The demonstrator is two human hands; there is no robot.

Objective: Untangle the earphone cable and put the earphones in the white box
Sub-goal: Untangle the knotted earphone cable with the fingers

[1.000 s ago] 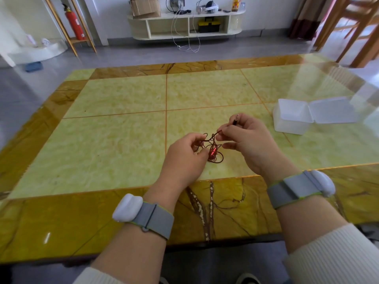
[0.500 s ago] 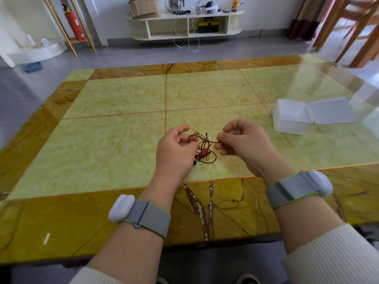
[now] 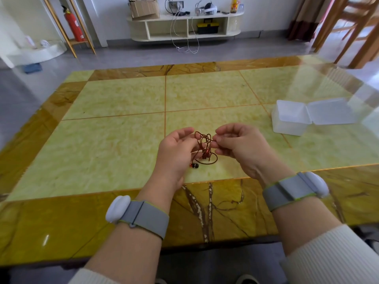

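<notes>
Now left hand [image 3: 176, 152], right hand [image 3: 238, 144] pinch thin dark-red earphone cable [image 3: 205, 144] tangle above glossy marble table [image 3: 114, 140]; translucent white box [image 3: 287, 119] open, well apart.

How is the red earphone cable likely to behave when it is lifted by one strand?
Probably floppy: the earphone cable droops in loose loops between the left hand and right hand. Likely light, as fingertips alone hold it. The earbud on the table would probably dangle and swing.

I sit at a green-and-amber marble table [image 3: 123, 144]. Far beyond it, a low white shelf [image 3: 184, 27] carries a cardboard box [image 3: 144, 9] and a yellow-black toolbox [image 3: 207, 27]; my far left shows a red fire extinguisher [image 3: 71, 24], my far right wooden chairs [image 3: 352, 27].
</notes>
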